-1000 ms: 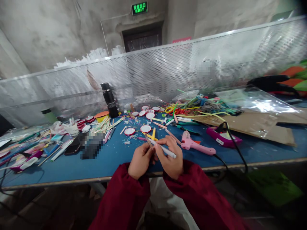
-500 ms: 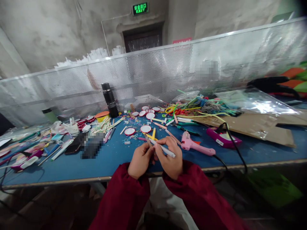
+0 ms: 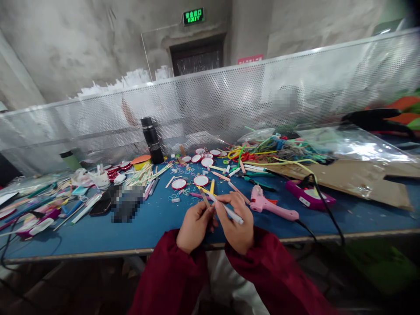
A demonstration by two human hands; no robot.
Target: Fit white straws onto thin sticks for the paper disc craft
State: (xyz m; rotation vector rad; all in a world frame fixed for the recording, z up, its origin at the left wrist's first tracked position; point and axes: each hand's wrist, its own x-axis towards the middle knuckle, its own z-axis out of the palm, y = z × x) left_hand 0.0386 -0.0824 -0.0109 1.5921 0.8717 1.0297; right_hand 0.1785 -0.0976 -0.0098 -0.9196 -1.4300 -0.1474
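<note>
Centrally, hands: raised together just above the near edge of the blue desk [image 3: 98, 232]; dark red sleeves [image 3: 173, 271] reaching to the wrists
Left hand [image 3: 194, 226]: fingers curled shut around a thin wooden stick [image 3: 204, 197]; stick slanting up and away out of the fingertips
Right hand [image 3: 236, 223]: closed on a white pen-like stick [image 3: 228, 209]; thumb and forefinger pinching its far end, near end lying across the back of the hand
Held pieces: far tips of wooden stick and white stick meeting between the two hands, touching or nearly so; cannot tell which
Right of the hands: pink glue gun [image 3: 269, 205] lying on its side on the desk, black cord [image 3: 306, 227] trailing over the near edge; purple glue gun [image 3: 310, 194] farther right, near the cardboard sheets [image 3: 354, 179]
Beyond the hands: red-rimmed white discs [image 3: 201, 180] scattered among coloured sticks and small rubber bands; tangle of coloured pipe cleaners [image 3: 278, 148] toward the back right
Left side: black flask [image 3: 151, 139] upright near the perforated metal screen [image 3: 229, 96]; green bottle [image 3: 69, 159] at the far left; heap of pens and sticks [image 3: 42, 205] along the left part of the desk
Background: green exit sign [image 3: 193, 16] on the concrete wall above a dark doorway
</note>
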